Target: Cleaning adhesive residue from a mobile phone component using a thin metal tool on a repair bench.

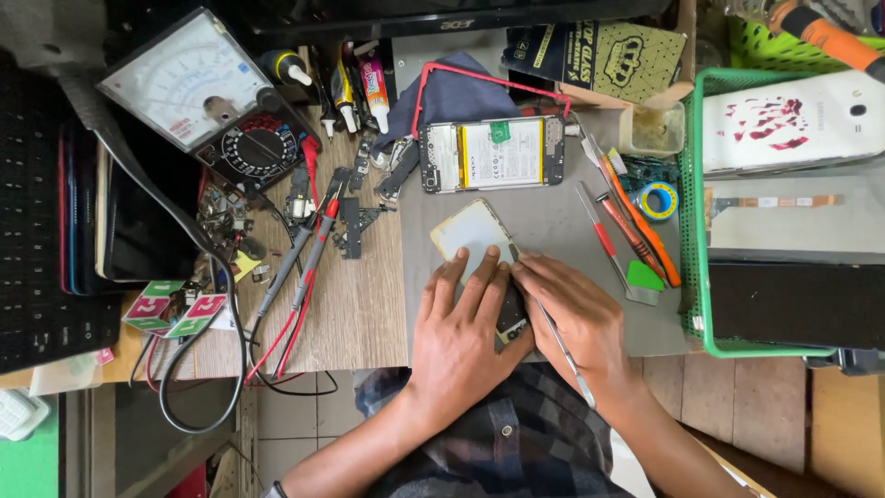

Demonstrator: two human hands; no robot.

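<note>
Item: phone panel [472,242], pale and rectangular, flat on the grey work mat [553,221] near the table's front edge. We read its long axis as running diagonally, from the upper left down toward the lower right, where our hands cover its near end.

Left hand [461,337]: fingers spread apart and pressed flat on the panel, clamped on nothing.

Right hand [576,314]: fingers closed around metal tweezers [562,350], their tips at the panel's right edge.

Open room: bare mat between the panel and the opened phone with exposed battery [491,153] lying crosswise beyond it; bare wood to the left.

Bounds: green basket [693,212] on the right, screwdrivers [631,231] just beside it, analogue multimeter [207,97] with probe leads [304,267] far left.

Surface: wooden table [369,304], crowded workshop setting.
</note>
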